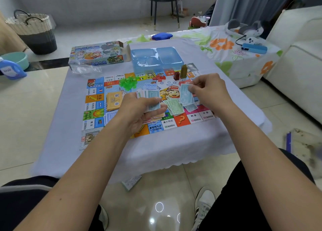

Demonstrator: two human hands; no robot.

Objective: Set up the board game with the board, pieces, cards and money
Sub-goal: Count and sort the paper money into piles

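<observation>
The colourful game board (97, 112) lies flat on a low table covered by a pale cloth (156, 148). My left hand (139, 110) grips a fanned stack of paper money (149, 95) over the board's middle. My right hand (207, 91) pinches a light-blue banknote (185, 93) just to the right of it. Loose green banknotes (175, 107) lie on the board between my hands. An orange card deck (113, 101) rests at the left. Green plastic houses (129, 83), small red pieces (159, 77) and two upright tokens (181, 73) stand along the board's far edge.
A blue plastic tray (174, 63) and the game box (97, 55) sit behind the board, with a clear plastic bag (85, 70) beside them. A folded paper (131, 182) lies on the floor by my feet. A sofa (299, 56) stands on the right, a basket (33, 30) far left.
</observation>
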